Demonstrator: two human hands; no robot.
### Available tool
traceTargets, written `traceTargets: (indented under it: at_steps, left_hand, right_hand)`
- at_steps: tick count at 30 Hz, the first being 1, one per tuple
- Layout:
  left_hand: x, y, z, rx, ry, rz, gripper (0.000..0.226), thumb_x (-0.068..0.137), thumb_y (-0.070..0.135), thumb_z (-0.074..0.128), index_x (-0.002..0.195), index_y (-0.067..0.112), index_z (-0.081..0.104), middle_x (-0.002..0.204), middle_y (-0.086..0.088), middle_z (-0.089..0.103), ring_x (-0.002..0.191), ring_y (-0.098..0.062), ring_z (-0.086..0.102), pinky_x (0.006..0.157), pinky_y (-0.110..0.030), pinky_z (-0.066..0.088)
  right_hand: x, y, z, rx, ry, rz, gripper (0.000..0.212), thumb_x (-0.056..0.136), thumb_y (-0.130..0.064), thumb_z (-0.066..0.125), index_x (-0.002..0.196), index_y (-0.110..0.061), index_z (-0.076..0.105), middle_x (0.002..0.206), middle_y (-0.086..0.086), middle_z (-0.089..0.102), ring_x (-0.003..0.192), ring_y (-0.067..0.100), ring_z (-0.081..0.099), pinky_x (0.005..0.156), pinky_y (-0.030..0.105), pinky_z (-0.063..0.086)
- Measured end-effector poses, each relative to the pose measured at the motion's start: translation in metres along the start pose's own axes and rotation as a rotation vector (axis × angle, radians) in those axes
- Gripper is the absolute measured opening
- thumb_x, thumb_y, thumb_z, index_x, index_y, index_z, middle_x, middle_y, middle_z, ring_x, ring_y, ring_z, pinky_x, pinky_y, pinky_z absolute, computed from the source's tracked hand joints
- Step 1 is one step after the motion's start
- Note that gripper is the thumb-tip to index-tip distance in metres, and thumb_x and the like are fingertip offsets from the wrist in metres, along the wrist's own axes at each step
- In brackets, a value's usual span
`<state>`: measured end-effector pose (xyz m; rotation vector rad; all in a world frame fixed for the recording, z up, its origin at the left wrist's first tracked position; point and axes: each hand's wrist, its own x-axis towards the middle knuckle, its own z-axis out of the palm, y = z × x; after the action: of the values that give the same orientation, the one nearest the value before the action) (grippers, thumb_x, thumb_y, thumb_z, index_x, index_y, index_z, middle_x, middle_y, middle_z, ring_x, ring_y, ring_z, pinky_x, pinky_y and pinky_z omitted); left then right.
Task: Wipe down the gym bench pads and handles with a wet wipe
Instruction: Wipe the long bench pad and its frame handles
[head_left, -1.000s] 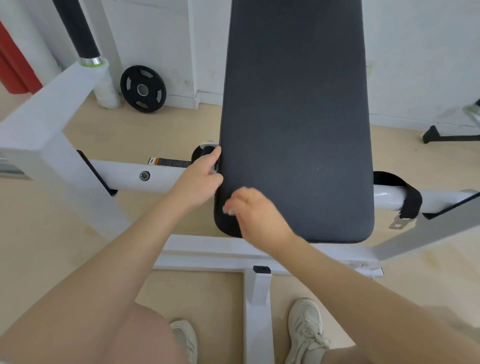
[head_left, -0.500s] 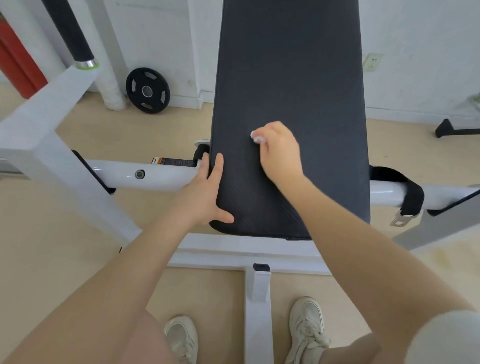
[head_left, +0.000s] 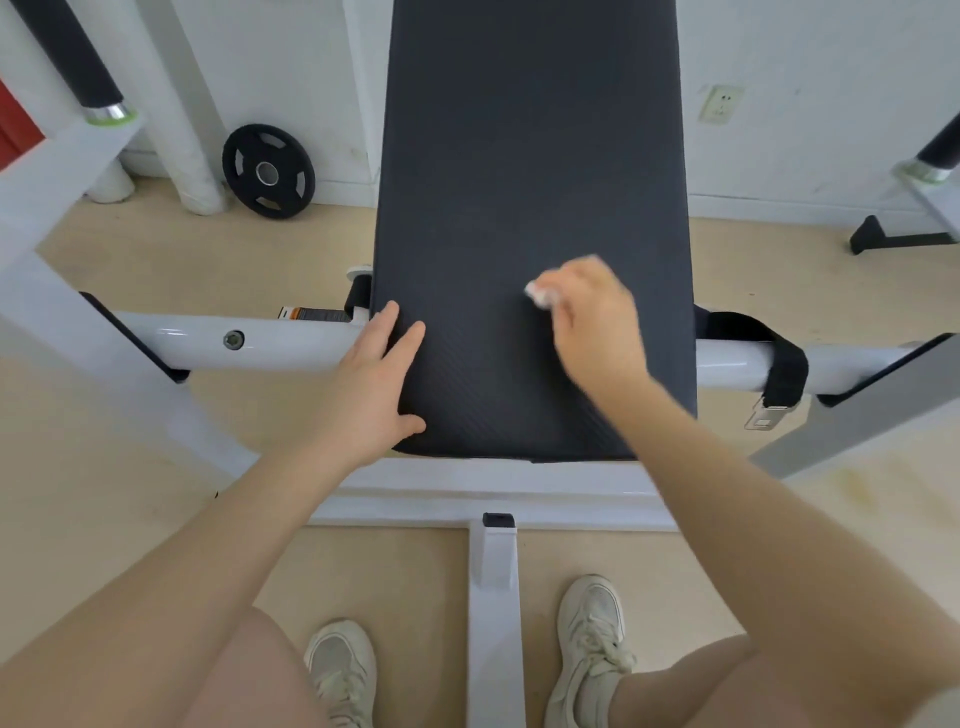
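A long black bench pad (head_left: 524, 156) runs away from me on a white steel frame (head_left: 493, 488). My right hand (head_left: 592, 322) lies on the pad's near right part, fingers curled around a small crumpled white wet wipe (head_left: 540, 293) pressed to the surface; the hand is motion-blurred. My left hand (head_left: 374, 384) rests flat with straight fingers on the pad's near left corner, thumb along its front edge. A black-gripped handle (head_left: 72, 57) rises at the far left, and another handle (head_left: 940, 148) shows at the right edge.
A white crossbar (head_left: 234, 340) passes under the pad, with a black strap and buckle (head_left: 779, 374) on its right side. A black weight plate (head_left: 267, 171) leans against the wall at back left. My two shoes (head_left: 587, 634) straddle the frame's centre leg.
My right hand has swept the wipe from the pad's near left corner up and across to the right. My left hand shifted from the pad's left side edge to lying flat on the corner.
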<state>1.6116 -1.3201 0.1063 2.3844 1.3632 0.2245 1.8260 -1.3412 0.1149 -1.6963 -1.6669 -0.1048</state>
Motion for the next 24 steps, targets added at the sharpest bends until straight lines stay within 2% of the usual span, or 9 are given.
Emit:
traceTargets:
  at_steps: [2,4,7,9,11,14,18,21,24]
  left_hand:
    - [-0.003,0.002,0.0,0.059,-0.026,0.031,0.092,0.082,0.022,0.067,0.149,0.018,0.004,0.156,-0.001,-0.017,0.144,-0.016,-0.007,0.115,-0.027,0.01]
    - [-0.003,0.006,0.001,0.085,-0.058,0.012,0.096,0.081,0.033,0.067,0.149,0.018,0.0,0.155,-0.003,-0.02,0.144,-0.017,-0.012,0.115,-0.029,0.006]
    - [-0.003,0.016,0.005,0.127,-0.064,-0.054,0.111,0.074,0.049,0.07,0.148,0.017,-0.006,0.154,-0.006,-0.024,0.143,-0.019,-0.016,0.116,-0.031,0.004]
    - [-0.002,0.022,0.009,0.167,-0.055,-0.084,0.112,0.074,0.049,0.069,0.147,0.014,-0.009,0.153,-0.01,-0.026,0.143,-0.023,-0.018,0.115,-0.032,0.003]
    - [-0.001,0.026,0.012,0.194,-0.057,-0.096,0.111,0.077,0.047,0.066,0.146,0.009,-0.012,0.151,-0.015,-0.027,0.142,-0.027,-0.019,0.115,-0.034,-0.001]
    - [-0.003,0.03,0.014,0.224,-0.036,-0.03,0.107,0.079,0.042,0.066,0.146,0.008,-0.01,0.153,-0.012,-0.023,0.143,-0.027,-0.014,0.116,-0.035,-0.001]
    - [-0.005,0.035,0.016,0.24,-0.058,0.043,0.095,0.084,0.032,0.064,0.148,0.02,-0.005,0.156,-0.003,-0.018,0.144,-0.02,-0.01,0.116,-0.034,0.008]
    - [-0.003,0.036,0.017,0.249,-0.068,0.022,0.094,0.084,0.031,0.065,0.149,0.019,-0.002,0.156,-0.002,-0.018,0.144,-0.02,-0.01,0.116,-0.036,0.009]
    - [-0.002,0.034,0.018,0.229,-0.06,0.019,0.094,0.083,0.029,0.066,0.149,0.02,0.0,0.156,-0.002,-0.017,0.144,-0.02,-0.01,0.116,-0.036,0.009]
  right_hand:
    - [0.03,0.015,-0.005,-0.054,0.009,0.16,0.024,0.089,-0.003,0.043,0.093,-0.002,0.067,0.1,0.016,0.058,0.091,0.031,0.056,0.079,0.031,0.044]
    - [0.039,0.023,0.0,-0.09,-0.008,0.184,0.023,0.09,-0.004,0.042,0.095,-0.002,0.065,0.104,0.014,0.056,0.094,0.03,0.054,0.078,0.029,0.04]
    - [0.012,0.014,0.013,-0.087,-0.044,-0.069,0.021,0.079,-0.001,0.047,0.081,-0.004,0.067,0.086,0.015,0.061,0.076,0.034,0.056,0.066,0.031,0.047]
    - [-0.021,0.011,0.017,-0.093,-0.101,-0.229,0.02,0.073,0.001,0.049,0.074,-0.008,0.067,0.076,0.011,0.062,0.064,0.029,0.056,0.061,0.027,0.042]
    - [-0.059,0.009,0.016,-0.094,-0.199,-0.314,0.021,0.067,0.005,0.056,0.078,-0.008,0.069,0.076,0.009,0.063,0.066,0.021,0.05,0.058,0.022,0.036]
    - [-0.092,0.008,0.007,-0.062,-0.283,-0.334,0.027,0.066,0.005,0.053,0.084,-0.006,0.07,0.08,0.007,0.064,0.071,0.018,0.051,0.048,0.026,0.047]
    - [-0.053,0.025,-0.023,-0.018,-0.014,-0.053,0.024,0.077,-0.005,0.046,0.08,-0.007,0.071,0.082,0.013,0.065,0.077,0.03,0.06,0.067,0.03,0.044]
    - [-0.019,0.055,-0.044,-0.022,0.103,0.32,0.024,0.088,0.001,0.045,0.094,-0.004,0.067,0.106,0.014,0.06,0.092,0.03,0.057,0.075,0.022,0.035]
    - [-0.035,0.058,-0.032,-0.074,0.116,0.263,0.023,0.085,0.002,0.045,0.09,0.0,0.067,0.096,0.021,0.061,0.089,0.036,0.059,0.075,0.027,0.038]
